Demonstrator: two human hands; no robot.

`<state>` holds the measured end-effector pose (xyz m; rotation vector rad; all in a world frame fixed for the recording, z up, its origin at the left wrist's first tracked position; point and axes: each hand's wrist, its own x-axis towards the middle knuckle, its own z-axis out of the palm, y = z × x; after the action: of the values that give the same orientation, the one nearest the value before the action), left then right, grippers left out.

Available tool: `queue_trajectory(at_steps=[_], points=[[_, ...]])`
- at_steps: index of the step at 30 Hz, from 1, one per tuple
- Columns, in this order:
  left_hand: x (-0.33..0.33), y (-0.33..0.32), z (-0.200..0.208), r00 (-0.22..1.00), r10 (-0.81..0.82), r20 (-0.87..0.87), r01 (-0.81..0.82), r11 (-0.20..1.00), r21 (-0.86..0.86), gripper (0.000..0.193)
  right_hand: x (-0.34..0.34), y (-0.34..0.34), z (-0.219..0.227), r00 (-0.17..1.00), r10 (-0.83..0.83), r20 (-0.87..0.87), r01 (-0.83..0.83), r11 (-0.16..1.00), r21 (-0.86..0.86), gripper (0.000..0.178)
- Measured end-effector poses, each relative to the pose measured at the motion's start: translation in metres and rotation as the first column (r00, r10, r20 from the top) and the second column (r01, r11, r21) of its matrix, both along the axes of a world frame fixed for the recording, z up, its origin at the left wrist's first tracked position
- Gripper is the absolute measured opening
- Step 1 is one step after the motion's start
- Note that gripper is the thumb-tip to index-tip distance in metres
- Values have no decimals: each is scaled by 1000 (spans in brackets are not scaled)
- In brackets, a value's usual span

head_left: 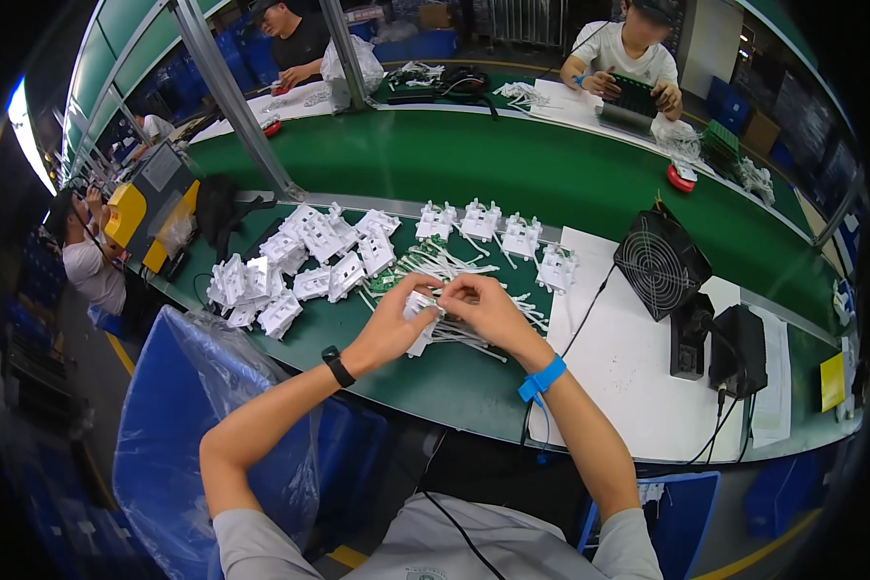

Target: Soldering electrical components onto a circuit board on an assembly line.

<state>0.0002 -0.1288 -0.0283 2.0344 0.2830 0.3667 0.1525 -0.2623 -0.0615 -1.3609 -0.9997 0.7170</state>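
My left hand (389, 327) is closed around a white plastic housing (420, 305), held low over the middle of the green bench. The fingertips of my right hand (485, 309) are pinched together at the housing's right edge; what lies between them is too small to make out. Just beyond and under my hands spreads a pile of white cables (445, 259) with small green circuit boards (385, 283). To the left lies a heap of similar white housings (317, 232). Several more housings (480, 220) stand in a row behind the cables.
A black fan (659, 259) and black power boxes (738, 350) stand on a white sheet (599, 372) at the right. A blue bin (179, 406) lined with clear plastic is at my left. Across the green conveyor (406, 155), other people work. A metal post (237, 101) rises at the back left.
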Motion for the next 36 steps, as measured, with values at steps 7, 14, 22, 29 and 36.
queue_trajectory(at_steps=[7,14,22,29,36], points=[[8,-7,0,993,60,101,-76,984,161,31,-30,-34,42,801,-245,547,354,930,-102,15],[30,-32,15,978,41,205,-92,966,243,23,-35,-77,59,656,-369,658,403,909,108,19],[82,-93,38,979,46,198,-44,999,-15,15,-30,-119,55,774,-488,404,453,872,186,19],[134,-138,24,952,-134,277,121,991,62,15,-17,-193,46,901,-339,272,360,932,-29,19],[143,-182,7,959,-253,132,285,874,-393,41,39,-301,-18,456,-859,-232,887,459,42,29]])
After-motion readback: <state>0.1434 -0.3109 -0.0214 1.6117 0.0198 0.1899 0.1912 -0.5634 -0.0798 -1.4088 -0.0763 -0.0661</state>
